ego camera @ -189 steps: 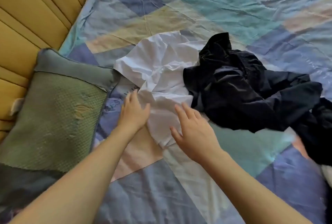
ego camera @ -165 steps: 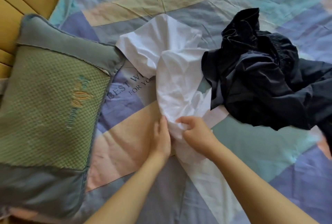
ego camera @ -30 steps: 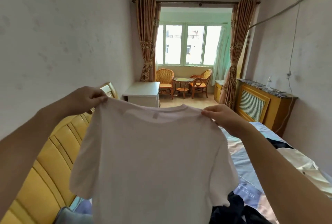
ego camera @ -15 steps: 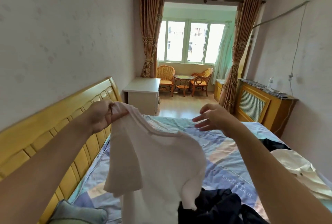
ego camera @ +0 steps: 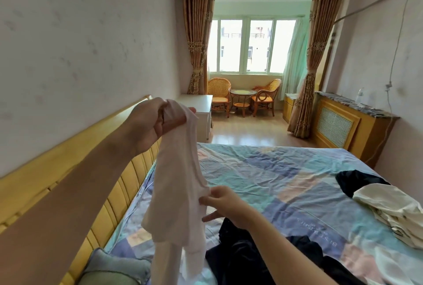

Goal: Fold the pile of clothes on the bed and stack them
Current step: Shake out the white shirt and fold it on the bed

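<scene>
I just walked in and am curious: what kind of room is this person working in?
Most likely a home bedroom. There is a bed with a patchwork sheet and padded yellow headboard, curtains at a window, and two wicker chairs round a small table.

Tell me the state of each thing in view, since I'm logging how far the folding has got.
white T-shirt: lifted off the bed, hanging bunched, unfolded
left hand: raised, grips the shirt's top
right hand: pinches the shirt's edge lower down
dark clothes: crumpled on the bed, unfolded
cream garment: heaped at the bed's right side
curtains: drawn back, tied
</scene>
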